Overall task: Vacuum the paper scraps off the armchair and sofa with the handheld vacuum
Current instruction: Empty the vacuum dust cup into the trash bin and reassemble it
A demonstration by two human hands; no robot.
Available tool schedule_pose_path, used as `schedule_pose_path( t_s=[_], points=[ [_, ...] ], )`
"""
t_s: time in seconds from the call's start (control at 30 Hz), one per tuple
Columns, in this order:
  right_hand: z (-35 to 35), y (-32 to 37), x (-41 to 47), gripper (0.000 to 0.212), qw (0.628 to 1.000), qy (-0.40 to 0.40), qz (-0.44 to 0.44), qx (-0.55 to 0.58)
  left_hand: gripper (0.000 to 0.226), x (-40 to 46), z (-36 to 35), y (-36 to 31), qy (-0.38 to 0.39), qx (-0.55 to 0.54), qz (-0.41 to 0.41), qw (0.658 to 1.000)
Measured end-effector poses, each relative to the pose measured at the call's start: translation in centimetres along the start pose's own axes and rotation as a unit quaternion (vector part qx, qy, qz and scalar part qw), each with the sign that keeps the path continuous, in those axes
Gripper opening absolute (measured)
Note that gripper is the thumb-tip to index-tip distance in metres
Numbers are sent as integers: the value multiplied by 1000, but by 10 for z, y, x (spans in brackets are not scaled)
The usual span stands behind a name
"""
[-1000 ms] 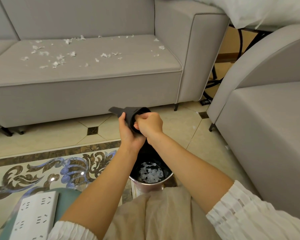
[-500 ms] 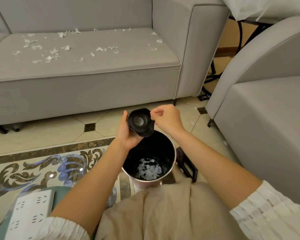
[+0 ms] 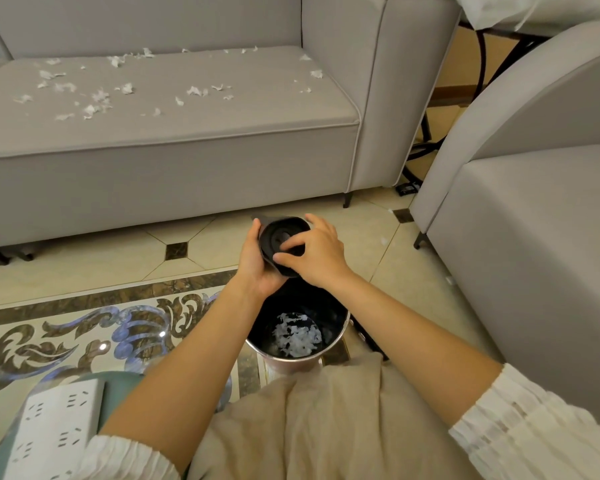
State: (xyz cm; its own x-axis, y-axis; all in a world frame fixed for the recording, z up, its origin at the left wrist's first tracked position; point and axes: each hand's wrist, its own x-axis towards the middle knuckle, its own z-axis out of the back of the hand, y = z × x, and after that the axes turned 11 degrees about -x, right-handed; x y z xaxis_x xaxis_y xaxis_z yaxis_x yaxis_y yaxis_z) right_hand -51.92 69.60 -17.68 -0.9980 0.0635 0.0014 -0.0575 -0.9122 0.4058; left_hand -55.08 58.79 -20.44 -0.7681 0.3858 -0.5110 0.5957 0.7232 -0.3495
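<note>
I hold the black vacuum cup [image 3: 280, 244] above the bin [image 3: 338, 336], its round open end turned up toward me. My left hand [image 3: 257, 263] wraps round the cup from the left and beneath, fingers curled behind it and thumb up along its rim. My right hand [image 3: 317, 252] comes over from the right; its fingers are curled across the cup's open end and its right edge, gripping it. The bin stands on the floor just in front of my lap, directly below the cup, with a heap of white scraps [image 3: 297, 334] on its bottom. Beyond the bin, across the tiled floor, the sofa [image 3: 174, 168] carries more scraps [image 3: 97, 98] scattered over its seat cushion. Right of the bin stands the armchair [image 3: 534, 220]. Left of the bin, near my left sleeve, lies a white power strip [image 3: 54, 434].
</note>
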Motion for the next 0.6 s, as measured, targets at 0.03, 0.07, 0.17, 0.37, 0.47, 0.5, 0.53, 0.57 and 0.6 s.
schedule_pose_path(
  t_s=[0.03, 0.07, 0.17, 0.37, 0.47, 0.5, 0.53, 0.57, 0.6],
  points=[
    [-2, 1, -1, 29, 1000, 0, 2, 5, 61, 0, 0, 2, 1, -16, -5, 1000],
    [-4, 1, -1, 28, 1000, 0, 6, -1, 61, 1, 0, 3, 2, -27, -9, 1000],
    [-5, 0, -2, 27, 1000, 0, 5, 8, 59, 1, 1, 4, 1, -38, -20, 999],
    [5, 4, 3, 21, 961, -35, -103, 256, 52, 1, 3, 3, 42, -51, -39, 997],
    [7, 13, 6, 18, 974, -37, -80, 209, 50, -4, -2, 10, 60, -56, -53, 995],
    [9, 15, 6, 19, 982, -35, -77, 171, 47, -5, -2, 11, 65, -61, -62, 994],
    [11, 15, 5, 20, 990, -34, -75, 117, 44, -5, -2, 11, 75, -66, -73, 992],
    [12, 13, 4, 19, 994, -52, -73, 59, 40, -6, -1, 9, 80, -68, -85, 991],
    [14, 11, 0, 19, 994, -88, -66, 10, 38, -7, 0, 7, 82, -72, -93, 990]
  ],
)
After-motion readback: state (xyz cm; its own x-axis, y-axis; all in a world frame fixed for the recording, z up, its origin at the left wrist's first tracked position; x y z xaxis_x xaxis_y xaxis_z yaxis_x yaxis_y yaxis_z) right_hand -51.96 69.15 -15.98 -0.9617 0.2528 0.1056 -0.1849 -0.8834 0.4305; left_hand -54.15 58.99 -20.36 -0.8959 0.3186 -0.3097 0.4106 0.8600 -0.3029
